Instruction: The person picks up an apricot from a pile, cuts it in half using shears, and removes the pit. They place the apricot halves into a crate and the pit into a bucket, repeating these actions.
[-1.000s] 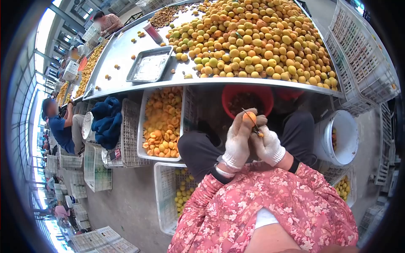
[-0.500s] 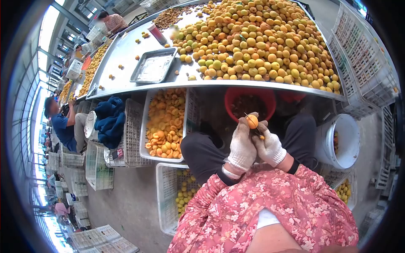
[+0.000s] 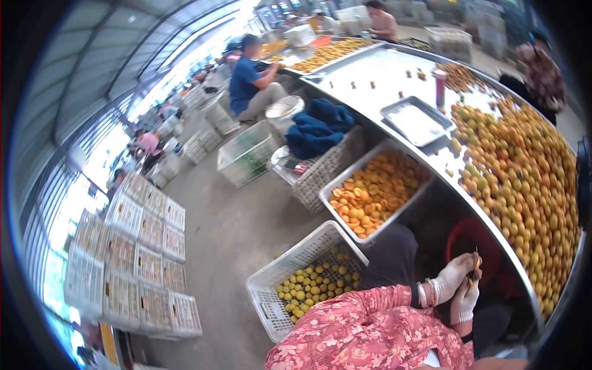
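Observation:
My left hand [image 3: 449,280], in a soiled white knit glove, is closed around an apricot [image 3: 478,261]; only a sliver of orange shows between the fingers. Close against it, my right hand [image 3: 464,303], gloved too, is closed on a thin pointed tool [image 3: 471,280] with a yellow-orange end. Its narrow tip seems to stick up past the fingers, though blur hides how it meets the fruit. Both hands are above my lap, in front of a red tub [image 3: 457,237] under the metal table [image 3: 394,132].
Whole apricots [image 3: 524,179] are heaped on the table, beside a metal tray [image 3: 418,121] and a red cup [image 3: 440,87]. A crate of apricot halves [image 3: 377,194] and a crate of greenish-yellow fruit [image 3: 265,290] stand left. A co-worker [image 3: 246,80] sits farther off.
My view has swung left and tilted, so my hands now appear lower right and stacked crates come into view. The hands stay together; the apricot between them shows less.

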`<state>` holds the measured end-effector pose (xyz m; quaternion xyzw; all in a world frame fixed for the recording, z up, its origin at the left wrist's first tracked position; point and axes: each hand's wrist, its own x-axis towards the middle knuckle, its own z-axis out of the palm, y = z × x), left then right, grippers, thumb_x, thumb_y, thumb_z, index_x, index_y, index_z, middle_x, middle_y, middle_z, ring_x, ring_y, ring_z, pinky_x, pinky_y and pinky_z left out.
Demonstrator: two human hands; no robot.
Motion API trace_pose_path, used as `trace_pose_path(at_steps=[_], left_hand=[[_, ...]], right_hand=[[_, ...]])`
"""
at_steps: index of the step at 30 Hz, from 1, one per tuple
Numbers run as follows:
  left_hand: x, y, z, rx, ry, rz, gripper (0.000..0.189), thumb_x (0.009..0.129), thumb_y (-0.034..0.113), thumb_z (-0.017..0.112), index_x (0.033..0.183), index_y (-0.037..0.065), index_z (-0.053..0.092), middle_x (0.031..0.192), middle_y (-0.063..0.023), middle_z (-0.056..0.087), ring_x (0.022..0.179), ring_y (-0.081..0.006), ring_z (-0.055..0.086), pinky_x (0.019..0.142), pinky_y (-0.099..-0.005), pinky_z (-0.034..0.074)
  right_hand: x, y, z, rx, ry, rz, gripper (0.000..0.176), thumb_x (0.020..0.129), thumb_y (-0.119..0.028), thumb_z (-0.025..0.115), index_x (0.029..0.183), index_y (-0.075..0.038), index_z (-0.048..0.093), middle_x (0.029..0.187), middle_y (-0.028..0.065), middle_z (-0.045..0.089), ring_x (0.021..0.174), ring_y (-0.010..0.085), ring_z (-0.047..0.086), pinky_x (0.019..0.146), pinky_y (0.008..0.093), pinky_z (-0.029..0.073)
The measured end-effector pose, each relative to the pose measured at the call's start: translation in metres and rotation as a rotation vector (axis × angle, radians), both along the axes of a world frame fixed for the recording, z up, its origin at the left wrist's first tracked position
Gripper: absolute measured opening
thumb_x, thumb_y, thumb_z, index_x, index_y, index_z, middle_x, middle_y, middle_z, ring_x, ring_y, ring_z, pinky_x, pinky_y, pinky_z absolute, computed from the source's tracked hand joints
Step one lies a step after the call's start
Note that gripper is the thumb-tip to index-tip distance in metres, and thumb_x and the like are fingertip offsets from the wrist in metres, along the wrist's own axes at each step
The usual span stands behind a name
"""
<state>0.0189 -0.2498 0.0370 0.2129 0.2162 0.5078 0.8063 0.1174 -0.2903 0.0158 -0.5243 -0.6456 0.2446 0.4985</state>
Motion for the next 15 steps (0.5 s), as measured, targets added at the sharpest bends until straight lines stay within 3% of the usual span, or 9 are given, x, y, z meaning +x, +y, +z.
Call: trace_pose_path(at_steps=[1, 2, 4, 5, 7, 10, 12, 13, 15], left_hand=[[-0.003, 0.002, 0.002, 0.021, 0.002, 0.037, 0.025, 0.099, 0.031, 0.057, 0.105, 0.007, 0.057, 0.086, 0.0009, 0.058, 0.088, -0.0087, 0.057, 0.076, -0.0220, 0.047], [-0.008, 0.003, 0.004, 0.057, 0.047, 0.035, 0.027, 0.098, 0.034, 0.058, 0.104, 0.008, 0.058, 0.087, 0.0015, 0.058, 0.087, -0.0075, 0.056, 0.077, -0.0222, 0.046], [-0.017, 0.005, 0.004, 0.100, 0.100, 0.061, 0.028, 0.097, 0.037, 0.059, 0.103, 0.009, 0.058, 0.087, 0.0020, 0.058, 0.086, -0.0064, 0.055, 0.077, -0.0224, 0.046], [-0.021, 0.007, 0.004, 0.163, 0.217, 0.086, 0.031, 0.096, 0.040, 0.060, 0.101, 0.010, 0.058, 0.087, 0.0025, 0.057, 0.085, -0.0057, 0.054, 0.077, -0.0220, 0.045], [-0.029, 0.009, 0.014, 0.193, 0.381, 0.109, 0.035, 0.092, 0.047, 0.063, 0.095, 0.013, 0.059, 0.082, 0.0035, 0.056, 0.079, -0.0043, 0.052, 0.073, -0.0205, 0.043], [-0.031, 0.006, 0.019, 0.056, 0.376, 0.020, 0.036, 0.091, 0.048, 0.064, 0.090, 0.013, 0.060, 0.078, 0.0031, 0.056, 0.075, -0.0051, 0.052, 0.069, -0.0212, 0.044], [-0.014, 0.007, -0.010, -0.003, 0.280, 0.114, 0.037, 0.093, 0.048, 0.061, 0.088, 0.012, 0.061, 0.077, 0.0025, 0.057, 0.073, -0.0060, 0.053, 0.068, -0.0221, 0.045], [-0.015, 0.005, -0.009, -0.029, 0.173, 0.139, 0.036, 0.095, 0.047, 0.059, 0.089, 0.011, 0.061, 0.078, 0.0024, 0.058, 0.074, -0.0069, 0.054, 0.069, -0.0226, 0.045], [-0.025, 0.004, -0.011, -0.030, 0.124, 0.132, 0.031, 0.098, 0.039, 0.057, 0.092, 0.010, 0.062, 0.082, 0.0026, 0.060, 0.080, -0.0094, 0.056, 0.074, -0.0233, 0.047]], right_hand=[[-0.010, 0.001, 0.010, 0.037, 0.005, -0.043, 0.036, 0.100, -0.023, 0.048, 0.122, 0.005, 0.050, 0.096, 0.0200, 0.064, 0.086, 0.0317, 0.066, 0.074, 0.0360, 0.049], [-0.008, 0.003, 0.008, 0.051, 0.007, -0.012, 0.036, 0.100, -0.023, 0.048, 0.122, 0.005, 0.050, 0.096, 0.0200, 0.064, 0.086, 0.0317, 0.066, 0.074, 0.0360, 0.049], [-0.002, 0.006, -0.002, -0.223, 0.140, 0.101, 0.030, 0.101, -0.025, 0.047, 0.108, 0.004, 0.052, 0.083, 0.0138, 0.062, 0.074, 0.0226, 0.061, 0.068, 0.0338, 0.048], [-0.010, 0.007, 0.001, -0.190, 0.171, 0.073, 0.026, 0.101, -0.024, 0.047, 0.098, 0.002, 0.050, 0.075, 0.0094, 0.059, 0.069, 0.0165, 0.056, 0.063, 0.0320, 0.046], [-0.014, 0.012, 0.002, -0.157, 0.160, 0.102, 0.027, 0.101, -0.024, 0.046, 0.099, 0.002, 0.050, 0.076, 0.0098, 0.059, 0.069, 0.0174, 0.056, 0.064, 0.0320, 0.046], [-0.016, 0.013, -0.006, -0.138, 0.143, 0.135, 0.031, 0.102, -0.025, 0.044, 0.108, 0.005, 0.051, 0.085, 0.0129, 0.063, 0.077, 0.0200, 0.061, 0.070, 0.0317, 0.048], [-0.023, 0.016, -0.018, -0.039, 0.153, 0.077, 0.039, 0.102, -0.025, 0.042, 0.122, 0.008, 0.048, 0.099, 0.0158, 0.065, 0.089, 0.0213, 0.063, 0.079, 0.0317, 0.049], [-0.021, 0.015, -0.019, -0.116, 0.175, 0.131, 0.045, 0.103, -0.025, 0.041, 0.132, 0.008, 0.043, 0.109, 0.0167, 0.064, 0.099, 0.0214, 0.062, 0.086, 0.0314, 0.048], [-0.021, 0.019, -0.022, -0.145, 0.207, 0.176, 0.041, 0.103, -0.024, 0.041, 0.129, 0.007, 0.046, 0.109, 0.0148, 0.063, 0.098, 0.0195, 0.061, 0.086, 0.0304, 0.047]])
